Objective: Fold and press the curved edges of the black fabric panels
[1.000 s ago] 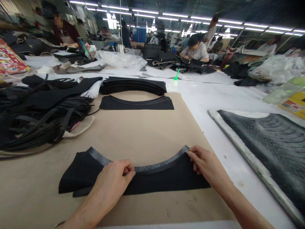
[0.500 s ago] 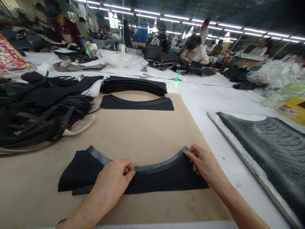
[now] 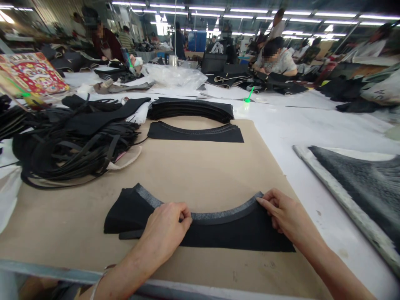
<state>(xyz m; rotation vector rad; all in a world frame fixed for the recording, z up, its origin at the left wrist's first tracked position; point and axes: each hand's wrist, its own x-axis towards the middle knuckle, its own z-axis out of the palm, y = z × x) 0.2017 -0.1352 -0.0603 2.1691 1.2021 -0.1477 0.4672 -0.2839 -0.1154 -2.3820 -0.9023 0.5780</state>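
Note:
A black curved panel (image 3: pixel 231 237) lies on brown paper in front of me, its concave edge facing away and lined with a grey speckled band. A narrow black strip (image 3: pixel 128 235) runs along that curve, with its loose end sticking out at the lower left. My left hand (image 3: pixel 170 227) is closed in a pinch on the strip near the middle of the curve. At the right tip of the curve, my right hand (image 3: pixel 278 208) pinches the strip's end between thumb and finger, the other fingers curled.
Beyond lie another curved panel (image 3: pixel 195 133) and a stack of black pieces (image 3: pixel 190 109). A heap of black strips (image 3: pixel 78 146) is at the left, a grey-dusted board (image 3: pixel 353 183) at the right. A green-tipped bottle (image 3: pixel 246 104) stands farther back; people work behind.
The whole view has swung left, so the things appear farther right. Both hands keep their places on the panel.

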